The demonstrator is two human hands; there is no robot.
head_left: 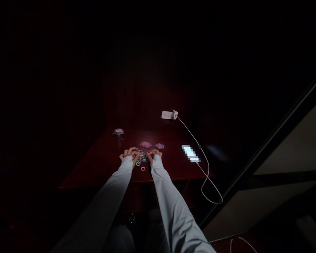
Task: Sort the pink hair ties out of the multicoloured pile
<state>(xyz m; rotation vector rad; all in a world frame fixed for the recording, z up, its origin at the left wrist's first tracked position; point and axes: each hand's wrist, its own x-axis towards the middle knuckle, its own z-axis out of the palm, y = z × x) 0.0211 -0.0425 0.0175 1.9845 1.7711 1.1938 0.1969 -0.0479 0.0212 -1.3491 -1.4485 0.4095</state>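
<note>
Smooth pale sleeves point(171, 207); hands point(129, 153) among small round rings point(140, 158).

Both arms stretched forward; left hand point(129, 153) and right hand point(154, 153) curled, close together

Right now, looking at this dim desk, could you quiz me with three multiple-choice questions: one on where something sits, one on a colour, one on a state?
1. Where does the lit phone lie?
A. right of the hands
B. left of the hands
C. on the floor

2. What colour are the two small heaps beyond the hands?
A. yellow
B. pink
C. black

3. What state is the charger in?
A. lying loose on the desk
B. plugged into the wall socket
C. held in a hand

Answers: 1 A, it glows on the desk to the right of the right hand. 2 B, both heaps look pink. 3 B, it sits in the socket, its white cable running to the phone.
</note>
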